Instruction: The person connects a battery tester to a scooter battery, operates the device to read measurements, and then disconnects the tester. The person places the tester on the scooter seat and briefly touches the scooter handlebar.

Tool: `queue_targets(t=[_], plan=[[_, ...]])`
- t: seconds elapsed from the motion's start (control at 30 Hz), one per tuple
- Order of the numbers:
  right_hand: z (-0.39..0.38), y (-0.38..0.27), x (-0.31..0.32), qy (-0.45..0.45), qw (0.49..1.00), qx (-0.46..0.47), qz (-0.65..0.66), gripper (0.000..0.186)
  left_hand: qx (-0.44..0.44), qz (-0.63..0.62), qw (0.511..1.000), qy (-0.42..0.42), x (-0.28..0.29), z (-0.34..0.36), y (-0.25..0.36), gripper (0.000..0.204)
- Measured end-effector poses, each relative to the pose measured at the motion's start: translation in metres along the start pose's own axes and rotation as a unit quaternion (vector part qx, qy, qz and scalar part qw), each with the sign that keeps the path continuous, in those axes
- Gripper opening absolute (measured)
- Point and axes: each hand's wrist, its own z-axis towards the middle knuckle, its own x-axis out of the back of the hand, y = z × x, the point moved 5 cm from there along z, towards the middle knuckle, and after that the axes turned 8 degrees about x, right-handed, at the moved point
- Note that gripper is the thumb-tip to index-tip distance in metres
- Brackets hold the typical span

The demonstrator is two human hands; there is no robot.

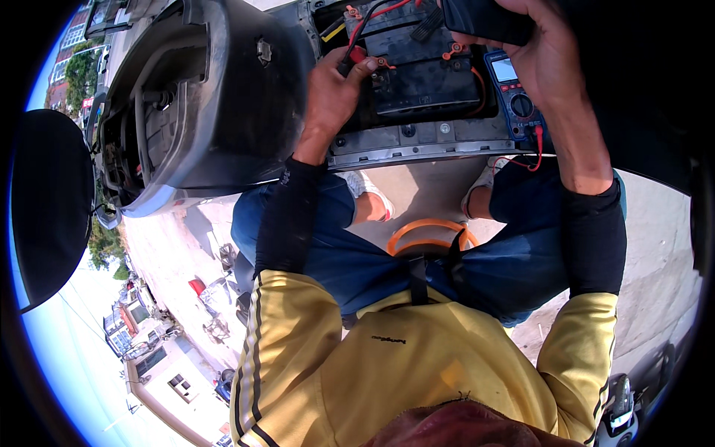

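Well apart, the left hand (334, 93) pinches a black cable (357, 37) at the left side of the black battery (428, 88) in the far compartment, while the right hand (550, 56) grips a dark flat object (488, 21) near the multimeter (514, 93) on the right.

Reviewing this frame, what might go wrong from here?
The left hand holds a black cable close to an orange battery connector; a slip might cause a short.
The right hand holds a dark, flat device near the batteries and could drop it.
The multimeter's looped red lead might snag.
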Motion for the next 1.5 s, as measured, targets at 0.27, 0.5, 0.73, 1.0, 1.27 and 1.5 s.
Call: queue_targets(t=[0.27, 0.5, 0.73, 1.0, 1.27, 1.5], plan=[[-0.002, 0.002, 0.006, 0.017, 0.999, 0.003, 0.027, 0.035, -0.033, 0.069, 0.997, 0.019, -0.001, -0.005, 0.016, 0.037], [-0.003, 0.004, 0.011, 0.034, 0.999, 0.000, 0.037, 0.035, -0.082, 0.067, 0.994, 0.010, -0.004, -0.010, 0.025, 0.029], [-0.002, 0.010, 0.018, 0.057, 0.998, -0.001, -0.014, 0.033, -0.131, 0.076, 0.988, 0.032, -0.010, -0.015, 0.032, 0.027], [-0.006, 0.009, 0.015, 0.126, 0.991, 0.032, -0.021, 0.033, -0.121, 0.061, 0.990, 0.045, -0.014, -0.011, 0.024, 0.029], [-0.009, 0.006, 0.020, 0.051, 0.998, 0.014, 0.026, 0.031, -0.104, 0.063, 0.989, 0.079, -0.017, -0.012, 0.016, 0.026], [-0.010, 0.006, 0.022, 0.084, 0.996, 0.012, 0.013, 0.029, -0.145, 0.040, 0.984, 0.095, -0.023, -0.016, 0.019, 0.028]])
